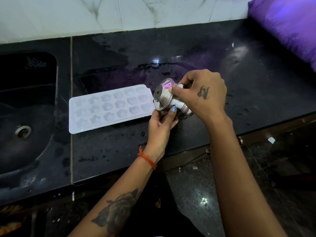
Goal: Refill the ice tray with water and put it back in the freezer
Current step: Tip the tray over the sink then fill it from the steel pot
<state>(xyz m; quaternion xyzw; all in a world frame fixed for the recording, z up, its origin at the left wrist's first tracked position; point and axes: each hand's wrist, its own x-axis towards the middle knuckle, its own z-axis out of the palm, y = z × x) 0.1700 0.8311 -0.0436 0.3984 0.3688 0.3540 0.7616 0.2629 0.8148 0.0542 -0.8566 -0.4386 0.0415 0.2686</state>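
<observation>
Head view: a white plastic ice tray with star- and heart-shaped cells [109, 108] lies flat on the black polished stone desk [188, 53], just right of the dark sunken sink with a round metal drain [22, 132]. At the tray's right end, a small round stainless-steel pot [168, 98] is tipped on its side, its wide end facing the tray. The right hand [203, 93] grips the pot from above, fingers curled round its body; a dark tattoo on the back of this hand reads like two letters, perhaps "RP", but not clearly. The left hand [161, 124] holds the pot from below, a blue-painted thumbnail against the metal. An orange thread bracelet [147, 159] circles the left wrist. Water spots dot the desk. A purple cloth [290, 26] lies at the far right.
</observation>
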